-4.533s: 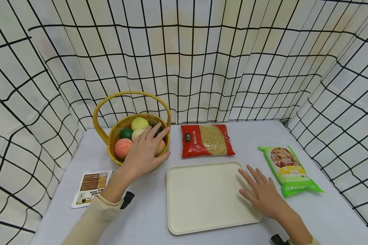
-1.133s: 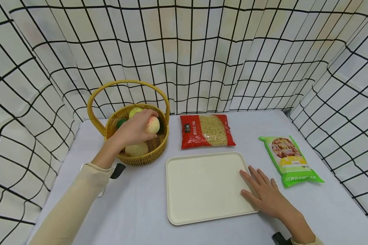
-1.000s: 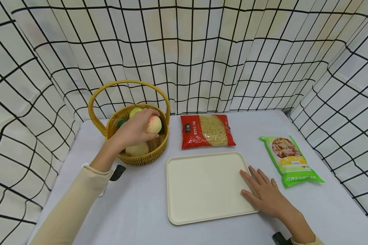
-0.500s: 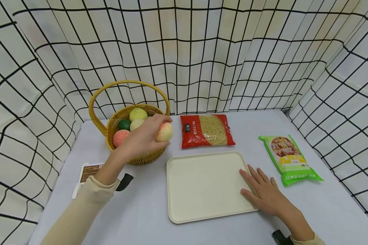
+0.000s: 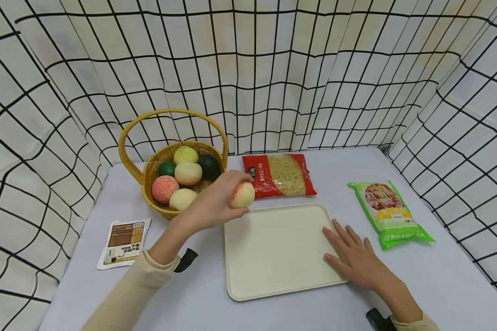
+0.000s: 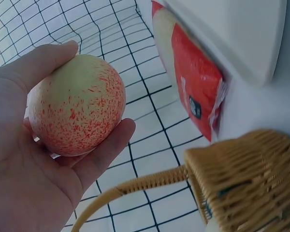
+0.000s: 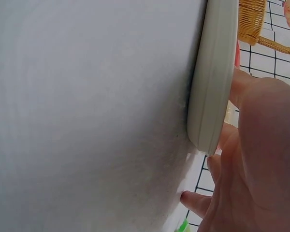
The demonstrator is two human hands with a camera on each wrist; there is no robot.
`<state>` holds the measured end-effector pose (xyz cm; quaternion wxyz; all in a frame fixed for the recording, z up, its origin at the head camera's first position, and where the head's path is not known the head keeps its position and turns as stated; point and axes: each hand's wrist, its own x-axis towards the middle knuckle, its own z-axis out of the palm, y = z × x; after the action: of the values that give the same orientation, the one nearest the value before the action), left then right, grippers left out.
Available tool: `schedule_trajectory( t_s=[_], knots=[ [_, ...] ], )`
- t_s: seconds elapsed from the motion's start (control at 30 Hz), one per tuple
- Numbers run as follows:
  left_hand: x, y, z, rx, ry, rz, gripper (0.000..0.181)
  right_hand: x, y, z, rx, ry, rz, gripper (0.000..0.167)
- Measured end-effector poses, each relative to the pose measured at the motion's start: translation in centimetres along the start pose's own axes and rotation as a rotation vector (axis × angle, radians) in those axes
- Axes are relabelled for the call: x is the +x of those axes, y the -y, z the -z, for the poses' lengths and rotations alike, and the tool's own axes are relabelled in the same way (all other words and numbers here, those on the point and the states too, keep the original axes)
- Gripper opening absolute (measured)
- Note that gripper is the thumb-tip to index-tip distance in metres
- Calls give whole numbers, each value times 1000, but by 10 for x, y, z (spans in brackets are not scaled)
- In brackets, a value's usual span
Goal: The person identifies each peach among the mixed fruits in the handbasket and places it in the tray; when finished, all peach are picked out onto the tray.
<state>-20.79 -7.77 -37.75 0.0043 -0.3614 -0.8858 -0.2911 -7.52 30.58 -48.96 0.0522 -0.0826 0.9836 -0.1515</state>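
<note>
My left hand (image 5: 215,202) holds a peach (image 5: 242,195), cream with red speckles, above the gap between the basket and the tray's upper left corner. In the left wrist view the thumb and fingers curl round the peach (image 6: 79,106). Several fruits remain in the yellow wicker basket (image 5: 165,212): a pink-red one (image 5: 164,189), pale round ones (image 5: 188,173), a yellow-green one (image 5: 185,155) and dark green ones (image 5: 209,166). My right hand (image 5: 358,259) lies with spread fingers on the right edge of the cream tray (image 5: 279,253).
Behind the tray lies a red bag of pasta (image 5: 281,175). A green food packet (image 5: 391,214) is on the right, and a white-and-brown packet (image 5: 125,243) lies front left. Black grid netting (image 5: 273,92) over white cloth walls surrounds the white table.
My left hand has gripped the peach, lifted it out of the basket and carried it right towards the tray. My right hand has come down onto the tray's edge and stayed there.
</note>
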Motion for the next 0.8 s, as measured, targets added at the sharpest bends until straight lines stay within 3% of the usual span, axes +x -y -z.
schedule_trajectory(
  t_s=[0.57,0.8],
  knots=[
    [2,-6,-45,-55,78,19,63,0,-1,0,-2,-1,17,72],
    [0,-4,-56,-44,110,61,62,0,-3,0,-8,-2,20,73]
  ],
)
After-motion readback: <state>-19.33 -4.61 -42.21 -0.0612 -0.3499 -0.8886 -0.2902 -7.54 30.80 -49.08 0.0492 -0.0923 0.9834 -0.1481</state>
